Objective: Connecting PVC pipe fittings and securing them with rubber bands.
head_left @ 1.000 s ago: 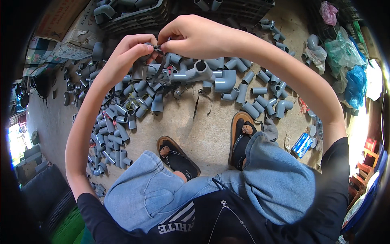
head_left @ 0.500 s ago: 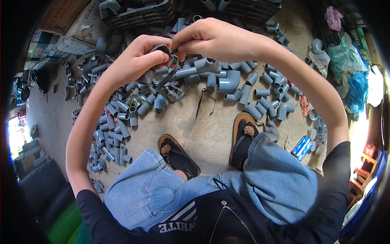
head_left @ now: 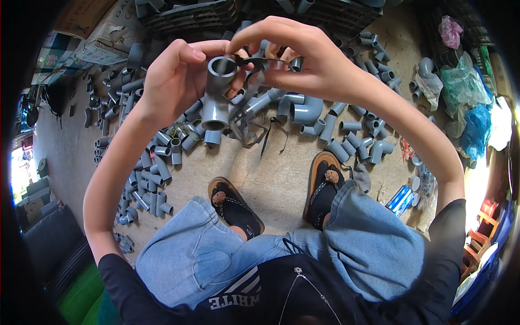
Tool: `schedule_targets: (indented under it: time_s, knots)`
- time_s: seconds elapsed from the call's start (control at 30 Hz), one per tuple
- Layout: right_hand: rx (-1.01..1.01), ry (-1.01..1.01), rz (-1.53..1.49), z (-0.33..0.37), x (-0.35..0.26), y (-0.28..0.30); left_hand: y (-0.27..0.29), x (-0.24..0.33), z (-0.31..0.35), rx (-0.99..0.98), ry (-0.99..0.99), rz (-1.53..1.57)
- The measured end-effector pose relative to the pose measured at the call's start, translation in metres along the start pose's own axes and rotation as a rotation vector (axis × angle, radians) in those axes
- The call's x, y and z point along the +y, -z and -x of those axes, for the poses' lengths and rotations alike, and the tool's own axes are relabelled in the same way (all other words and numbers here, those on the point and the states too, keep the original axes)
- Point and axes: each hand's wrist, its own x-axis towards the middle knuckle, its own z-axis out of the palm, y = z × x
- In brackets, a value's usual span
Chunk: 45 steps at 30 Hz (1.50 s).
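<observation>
My left hand (head_left: 174, 81) holds a grey plastic pipe fitting (head_left: 216, 100), with two of its round openings in sight. Its thumb is raised at the top while the fingers curl behind the fitting. Beside it, my right hand (head_left: 303, 57) is curled, with a thin dark strip (head_left: 260, 59) running between its fingers and the fitting. Blur makes the strip's far end hard to follow. More grey strips (head_left: 241, 127) hang or lie just below the fitting; I cannot tell which are attached.
Many grey pipe fittings (head_left: 309, 110) lie scattered over the concrete floor (head_left: 260, 179). Black crates (head_left: 189, 21) stand at the far side, cardboard boxes (head_left: 111, 40) at far left. Plastic bags (head_left: 463, 81) hang at right, near a blue-and-white packet (head_left: 401, 199). My sandalled feet (head_left: 238, 208) are below.
The pipe fitting has come into clear view in my left hand, whose thumb has lifted. My right hand has moved slightly right, away from the left, drawing the dark strip out.
</observation>
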Motion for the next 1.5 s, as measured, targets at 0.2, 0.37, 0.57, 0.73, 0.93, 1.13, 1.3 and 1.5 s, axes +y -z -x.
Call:
schedule_targets:
  time_s: [0.2, 0.37, 0.57, 0.73, 0.93, 1.13, 1.3, 1.5]
  knots:
    - [0.326, 0.122, -0.262, -0.004, 0.013, -0.005, -0.006, 0.001, -0.005, -0.003, 0.005, 0.153]
    - [0.356, -0.423, -0.660, -0.003, 0.008, 0.015, -0.002, 0.003, -0.005, 0.044, 0.031, 0.088]
    - [0.608, -0.536, -1.027, 0.006, 0.027, 0.038, 0.001, 0.000, -0.007, 0.091, 0.081, 0.129]
    - [0.715, -0.762, -0.983, 0.005, 0.019, 0.047, 0.002, 0.000, -0.006, 0.107, 0.078, 0.059]
    - [-0.062, -0.859, -0.010, 0.022, 0.015, 0.037, -0.005, -0.002, -0.006, 0.153, 0.053, -0.014]
    - [0.058, -0.376, 0.431, 0.012, -0.035, 0.014, -0.011, -0.005, -0.002, 0.161, 0.048, -0.043]
    - [0.295, 0.199, 0.445, 0.005, -0.023, 0.007, -0.018, -0.011, -0.006, 0.234, 0.036, 0.016]
    - [0.171, -0.145, -0.021, 0.011, -0.025, 0.001, -0.021, -0.013, 0.004, 0.125, -0.071, -0.089]
